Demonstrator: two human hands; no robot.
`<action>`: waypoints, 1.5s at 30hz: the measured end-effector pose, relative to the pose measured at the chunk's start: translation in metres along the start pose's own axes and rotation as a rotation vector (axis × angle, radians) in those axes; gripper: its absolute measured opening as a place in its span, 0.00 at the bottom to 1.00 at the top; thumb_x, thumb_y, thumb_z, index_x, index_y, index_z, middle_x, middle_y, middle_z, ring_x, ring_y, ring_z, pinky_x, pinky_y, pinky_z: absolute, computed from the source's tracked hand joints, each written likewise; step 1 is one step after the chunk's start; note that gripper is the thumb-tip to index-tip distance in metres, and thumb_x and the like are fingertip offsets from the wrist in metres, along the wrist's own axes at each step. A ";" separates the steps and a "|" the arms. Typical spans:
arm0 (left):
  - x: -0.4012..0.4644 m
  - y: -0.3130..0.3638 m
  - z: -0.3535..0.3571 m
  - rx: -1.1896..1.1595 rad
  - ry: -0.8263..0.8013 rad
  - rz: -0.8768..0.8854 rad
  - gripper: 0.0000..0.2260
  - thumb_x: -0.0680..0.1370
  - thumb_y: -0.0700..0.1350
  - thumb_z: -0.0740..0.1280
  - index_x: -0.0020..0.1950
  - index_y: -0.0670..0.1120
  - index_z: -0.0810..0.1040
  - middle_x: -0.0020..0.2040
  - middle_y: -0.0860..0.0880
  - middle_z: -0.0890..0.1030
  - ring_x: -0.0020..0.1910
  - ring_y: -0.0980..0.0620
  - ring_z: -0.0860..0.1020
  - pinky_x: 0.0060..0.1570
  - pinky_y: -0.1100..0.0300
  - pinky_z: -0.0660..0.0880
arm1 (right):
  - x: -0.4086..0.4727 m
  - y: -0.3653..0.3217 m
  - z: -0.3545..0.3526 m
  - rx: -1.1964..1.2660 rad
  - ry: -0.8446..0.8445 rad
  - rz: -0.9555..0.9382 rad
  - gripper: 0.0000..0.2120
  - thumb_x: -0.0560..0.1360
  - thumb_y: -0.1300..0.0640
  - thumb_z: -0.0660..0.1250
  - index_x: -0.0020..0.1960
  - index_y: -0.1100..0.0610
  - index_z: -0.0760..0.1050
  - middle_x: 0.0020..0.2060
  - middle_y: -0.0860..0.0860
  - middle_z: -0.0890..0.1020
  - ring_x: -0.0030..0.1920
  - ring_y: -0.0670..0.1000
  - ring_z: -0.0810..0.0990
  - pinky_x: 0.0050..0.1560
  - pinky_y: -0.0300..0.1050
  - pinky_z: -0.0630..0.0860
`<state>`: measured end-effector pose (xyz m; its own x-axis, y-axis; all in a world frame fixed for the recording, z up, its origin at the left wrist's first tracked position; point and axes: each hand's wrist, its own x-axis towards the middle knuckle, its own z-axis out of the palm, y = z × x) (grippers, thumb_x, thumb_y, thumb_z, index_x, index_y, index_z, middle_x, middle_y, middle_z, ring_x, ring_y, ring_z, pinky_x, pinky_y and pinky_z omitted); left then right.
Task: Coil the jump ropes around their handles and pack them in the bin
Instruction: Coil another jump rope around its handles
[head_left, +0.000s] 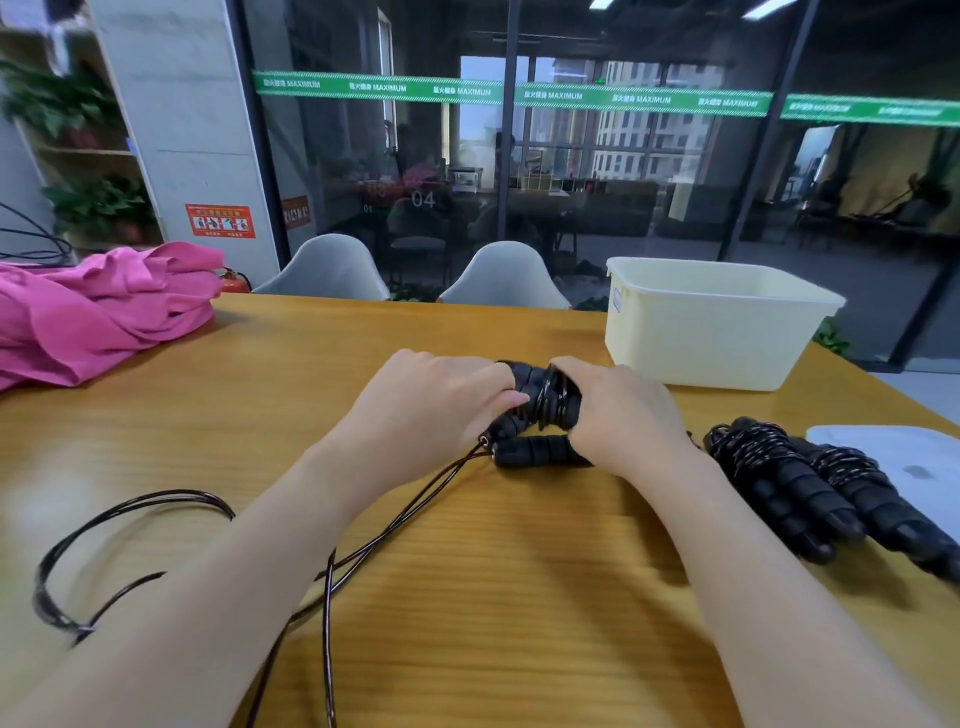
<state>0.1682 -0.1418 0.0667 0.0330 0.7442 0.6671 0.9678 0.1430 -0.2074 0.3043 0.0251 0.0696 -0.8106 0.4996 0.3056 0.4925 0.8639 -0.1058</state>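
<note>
Far to the left of the fingers, a heap of pink cloth (98, 306) lies on the wooden tabletop (519, 571). Nearer the person, the loose cord (130, 519) of a jump rope loops across the tabletop on the left and runs up under the left forearm to the handles. The left hand (436, 405) has its fingers curled round the pair of black handles (540, 410), thumb laid along their side. The handles lie side by side at mid-table, with several turns of cord already wound round their far end. One handle end pokes out below both hands, resting on the tabletop. The right hand (623, 415) grips the same bundle from the other side, fingers wrapped over the wound part. Right of the right-hand fingers, two coiled jump ropes (810, 483) lie together, partly on a white sheet (904, 457). Beyond those fingers, further back, stands the cream bin (727, 332).
</note>
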 end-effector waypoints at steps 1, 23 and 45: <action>0.002 -0.001 -0.002 -0.040 -0.010 0.001 0.20 0.85 0.58 0.53 0.43 0.49 0.76 0.34 0.55 0.75 0.29 0.48 0.73 0.26 0.50 0.71 | -0.001 -0.003 0.000 -0.025 -0.008 -0.030 0.29 0.75 0.60 0.65 0.72 0.40 0.68 0.45 0.50 0.79 0.45 0.58 0.77 0.36 0.48 0.65; 0.013 -0.004 0.001 -1.052 -0.221 -0.607 0.21 0.87 0.49 0.55 0.34 0.47 0.67 0.28 0.51 0.67 0.26 0.53 0.63 0.27 0.62 0.62 | -0.014 -0.017 -0.011 0.949 0.053 -0.198 0.19 0.73 0.70 0.75 0.57 0.51 0.80 0.47 0.53 0.84 0.48 0.50 0.82 0.52 0.39 0.78; 0.001 -0.006 -0.005 0.004 0.042 -0.020 0.21 0.87 0.56 0.51 0.48 0.47 0.78 0.37 0.53 0.76 0.29 0.48 0.73 0.26 0.51 0.71 | 0.002 0.008 0.003 0.123 0.009 -0.039 0.28 0.76 0.60 0.66 0.70 0.38 0.69 0.43 0.47 0.80 0.43 0.56 0.77 0.38 0.48 0.72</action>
<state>0.1634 -0.1454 0.0725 0.0238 0.7134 0.7004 0.9673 0.1605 -0.1963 0.3058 0.0333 0.0664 -0.8254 0.4650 0.3202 0.4175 0.8845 -0.2083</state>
